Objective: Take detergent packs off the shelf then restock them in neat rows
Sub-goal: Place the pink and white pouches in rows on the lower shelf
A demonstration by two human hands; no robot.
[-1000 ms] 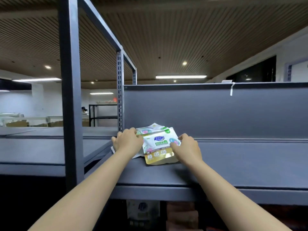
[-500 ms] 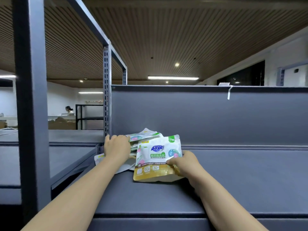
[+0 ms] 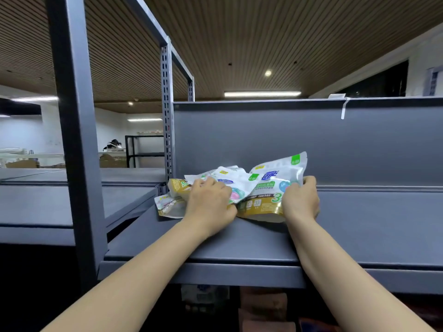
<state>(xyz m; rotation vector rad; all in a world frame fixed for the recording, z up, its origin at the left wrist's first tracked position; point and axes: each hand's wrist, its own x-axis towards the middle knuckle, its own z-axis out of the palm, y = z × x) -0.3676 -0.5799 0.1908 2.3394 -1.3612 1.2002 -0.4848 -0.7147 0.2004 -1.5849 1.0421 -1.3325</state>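
Both hands (image 3: 209, 202) on packs (image 3: 271, 188) (shelf (image 3: 239, 248))

"3" on right detergent pack (image 3: 271, 188)
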